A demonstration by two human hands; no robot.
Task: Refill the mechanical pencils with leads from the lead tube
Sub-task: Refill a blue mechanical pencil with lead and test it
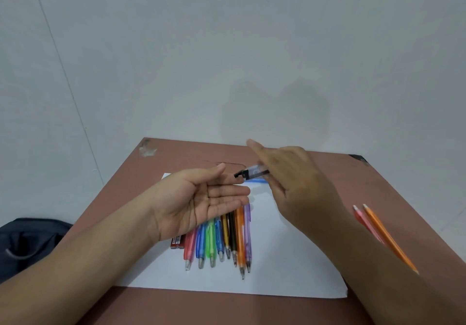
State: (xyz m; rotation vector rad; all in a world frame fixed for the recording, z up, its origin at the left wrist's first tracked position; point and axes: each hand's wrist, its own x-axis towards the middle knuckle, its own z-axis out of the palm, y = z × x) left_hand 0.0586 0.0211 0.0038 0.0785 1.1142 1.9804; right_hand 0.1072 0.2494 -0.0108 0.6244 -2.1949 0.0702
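- Lead tube (252, 172): pinched in the right hand (290, 181), raised above the bench (315, 171), dark cap end tilted toward the left palm, apparently to tip leads out.
- Left hand (201, 198): spread flat, palm up, holding nothing, just beside the tube's mouth as a catching surface.
- Mechanical pencils (222, 239): fanned on white paper (290, 261) beneath the left hand, awaiting refilling.
- Two further pencils (375, 226): apart, at right.

Row of mechanical pencils (222, 239) fills the paper's (290, 256) left-centre, with a red lead case (177, 242) touching its left end; left hand (201, 196) hovers over the pencils' far ends, blocking access from above. Right half of the paper is bare. Two loose pencils (378, 231) lie on the table (335, 171) right of the paper, partly under the right forearm. Near table strip is clear.
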